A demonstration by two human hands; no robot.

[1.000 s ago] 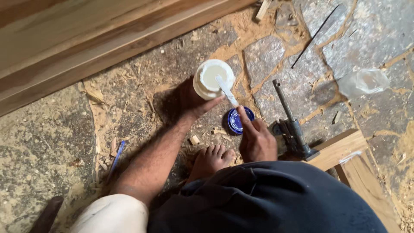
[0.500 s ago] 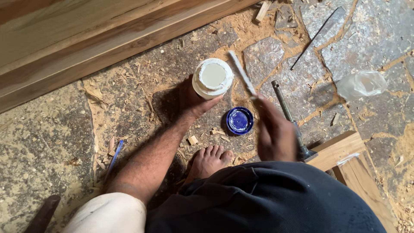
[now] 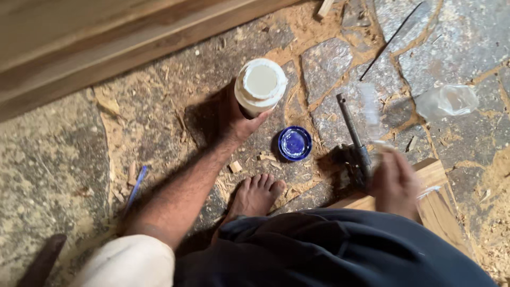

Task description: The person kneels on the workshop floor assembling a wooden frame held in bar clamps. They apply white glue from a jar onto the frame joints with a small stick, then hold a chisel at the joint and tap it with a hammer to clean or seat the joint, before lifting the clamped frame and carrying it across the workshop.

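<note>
White jar (image 3: 260, 86) open, standing on stone floor (image 3: 64, 223), our left hand (image 3: 234, 119) clasped round its side. Blue lid (image 3: 295, 143) loose just beside. Our right hand (image 3: 393, 180) blurred near clamp (image 3: 353, 146), grasping pale stick (image 3: 370, 111). We judge: jar could tip, sawdust could foul contents.

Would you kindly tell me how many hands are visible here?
2. The left hand grips the open white jar on the floor; the right hand, blurred, holds a pale stick near the metal clamp.
</note>
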